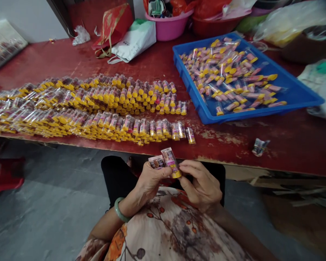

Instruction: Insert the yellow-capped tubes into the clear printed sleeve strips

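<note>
My left hand (150,181), below a green bangle's wrist side, is closed on a stack of printed cards (157,162) and a clear tube (170,161) with a yellow bottom end. The tube leans slightly, in front of the table edge. My right hand (199,183) touches the tube's right side near its yellow end, fingers bent; whether it pinches anything is hidden. Long piled rows of similar yellow-ended tubes (97,123) lie on the red table, and one tube (190,135) stands at their right end.
A blue tray (203,113) of loose pink-and-yellow tubes sits at the right on the red table (220,145). A crumpled wrapper (260,146) lies near the front edge. Behind are a white bag (136,40), a red bag (116,25) and a pink basin (170,27).
</note>
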The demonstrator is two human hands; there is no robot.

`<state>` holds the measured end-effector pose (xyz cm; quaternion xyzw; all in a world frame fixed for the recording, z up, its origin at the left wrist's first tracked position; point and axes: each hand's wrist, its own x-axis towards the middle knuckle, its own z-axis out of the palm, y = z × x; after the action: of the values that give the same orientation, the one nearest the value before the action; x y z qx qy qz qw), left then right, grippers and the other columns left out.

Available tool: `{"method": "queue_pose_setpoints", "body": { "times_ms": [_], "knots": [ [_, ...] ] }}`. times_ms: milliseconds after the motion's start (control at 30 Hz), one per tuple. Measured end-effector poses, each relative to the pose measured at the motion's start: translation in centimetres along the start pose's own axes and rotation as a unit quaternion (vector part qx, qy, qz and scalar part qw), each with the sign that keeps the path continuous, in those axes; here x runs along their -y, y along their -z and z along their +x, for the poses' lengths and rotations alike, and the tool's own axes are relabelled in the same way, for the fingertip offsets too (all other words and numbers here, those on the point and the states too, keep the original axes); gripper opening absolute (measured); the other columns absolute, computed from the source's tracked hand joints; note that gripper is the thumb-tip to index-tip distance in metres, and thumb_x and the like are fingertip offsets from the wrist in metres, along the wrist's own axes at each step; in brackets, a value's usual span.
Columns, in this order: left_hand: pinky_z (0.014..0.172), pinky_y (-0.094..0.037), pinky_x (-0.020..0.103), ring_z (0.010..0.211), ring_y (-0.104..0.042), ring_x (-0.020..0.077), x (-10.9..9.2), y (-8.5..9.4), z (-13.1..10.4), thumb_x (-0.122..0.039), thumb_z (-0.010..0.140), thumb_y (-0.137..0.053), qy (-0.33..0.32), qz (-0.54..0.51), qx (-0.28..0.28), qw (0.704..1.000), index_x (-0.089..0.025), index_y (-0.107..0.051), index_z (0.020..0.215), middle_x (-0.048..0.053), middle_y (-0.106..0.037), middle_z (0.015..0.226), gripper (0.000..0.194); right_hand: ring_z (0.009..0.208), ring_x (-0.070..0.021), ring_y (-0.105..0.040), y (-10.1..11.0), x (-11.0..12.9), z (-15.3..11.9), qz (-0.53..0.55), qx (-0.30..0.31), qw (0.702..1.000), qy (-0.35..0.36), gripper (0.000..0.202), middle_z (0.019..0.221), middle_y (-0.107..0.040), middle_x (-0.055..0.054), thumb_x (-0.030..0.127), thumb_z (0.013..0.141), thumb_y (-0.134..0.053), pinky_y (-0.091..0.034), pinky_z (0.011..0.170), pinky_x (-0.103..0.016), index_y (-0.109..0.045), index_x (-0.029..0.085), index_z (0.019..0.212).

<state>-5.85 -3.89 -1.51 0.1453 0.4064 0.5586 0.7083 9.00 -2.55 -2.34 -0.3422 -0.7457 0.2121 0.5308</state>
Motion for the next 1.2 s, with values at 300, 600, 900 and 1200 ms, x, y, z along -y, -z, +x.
{"method": "queue_pose_setpoints", "body": {
  "times_ms": [300,600,900,1200],
  "knots": [
    [0.064,-0.049,0.023,0.061,-0.060,0.0111,0.2,-0.5,-0.3,-0.027,0.053,-0.088,0.005,0.019,0.016,1.000,-0.013,-0.073,0.076,0.002,-0.069,0.070,0.031,0.078,-0.0154,-0.066,-0.8,0.9,0.6,-0.029,-0.065,0.997,0.015,0.036,0.093,-0.066,-0.006,-0.003,0.072,-0.060,-0.055,0.064,-0.026,-0.064,0.019,0.100],
    [0.063,-0.048,0.022,0.059,-0.059,0.0104,0.3,-0.6,-0.2,-0.027,0.052,-0.088,0.000,0.029,0.010,1.000,-0.013,-0.073,0.073,0.002,-0.069,0.068,0.030,0.077,-0.0152,-0.065,-1.1,0.7,0.3,-0.027,-0.065,0.997,0.008,0.034,0.092,-0.066,-0.006,-0.002,0.074,-0.059,-0.055,0.061,-0.025,-0.065,0.021,0.099],
    [0.063,-0.049,0.025,0.058,-0.060,0.0120,-0.1,0.0,0.2,-0.026,0.057,-0.085,-0.008,0.068,-0.008,0.998,-0.013,-0.072,0.073,0.001,-0.069,0.067,0.024,0.074,-0.0134,-0.063,0.3,-0.1,0.8,0.056,0.054,0.994,-0.083,0.027,0.096,-0.066,-0.006,0.007,0.077,-0.060,-0.053,0.064,-0.026,-0.064,0.020,0.101],
    [0.060,-0.051,0.026,0.057,-0.061,0.0132,0.3,-0.1,0.6,-0.020,0.046,-0.089,-0.009,0.118,-0.003,0.993,-0.013,-0.069,0.093,0.002,-0.071,0.072,0.051,0.071,-0.0172,-0.068,0.0,-0.9,2.5,0.227,0.075,0.891,-0.385,0.032,0.082,-0.071,-0.005,0.033,0.069,-0.074,-0.056,0.065,-0.027,-0.063,0.017,0.094]
  ]
}}
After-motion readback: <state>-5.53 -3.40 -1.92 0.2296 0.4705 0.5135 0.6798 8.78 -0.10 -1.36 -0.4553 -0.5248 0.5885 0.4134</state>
